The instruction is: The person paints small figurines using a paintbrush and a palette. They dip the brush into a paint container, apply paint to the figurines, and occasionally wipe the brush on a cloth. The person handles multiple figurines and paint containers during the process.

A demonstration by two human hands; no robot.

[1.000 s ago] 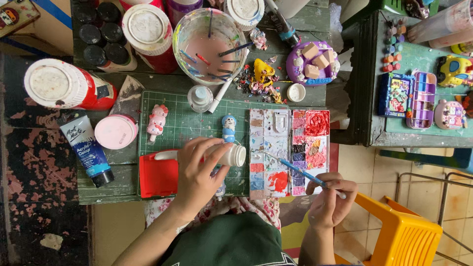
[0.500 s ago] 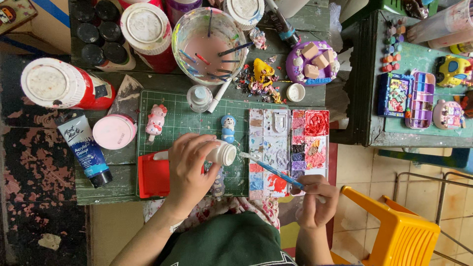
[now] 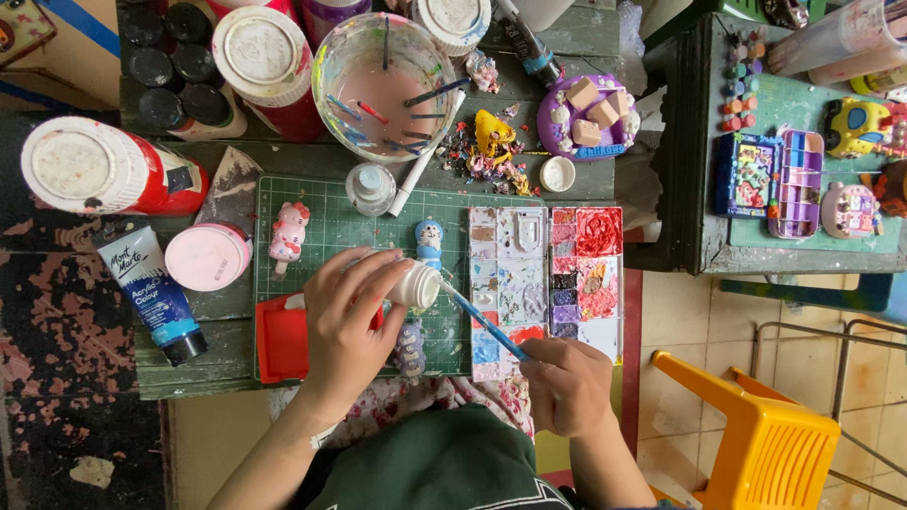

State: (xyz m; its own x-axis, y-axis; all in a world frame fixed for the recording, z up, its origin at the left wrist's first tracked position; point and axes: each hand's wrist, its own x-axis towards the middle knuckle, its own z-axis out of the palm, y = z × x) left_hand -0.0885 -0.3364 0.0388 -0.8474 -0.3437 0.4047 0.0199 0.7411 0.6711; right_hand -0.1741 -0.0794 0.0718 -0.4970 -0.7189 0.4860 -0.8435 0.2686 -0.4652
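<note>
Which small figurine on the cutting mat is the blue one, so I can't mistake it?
Find the green cutting mat in the middle of the table. The blue figurine stands near its right edge, beside the paint palette, just above the left hand. Its neighbour, the pink figurine, stands at the mat's left.

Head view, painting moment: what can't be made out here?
- White bottle: its body is mostly hidden under the left hand.
- Blue brush: its tip meets the bottle's end; paint colour too small to tell. Its rear is inside the right hand.
- Small figure: partly covered by the left hand.
</note>
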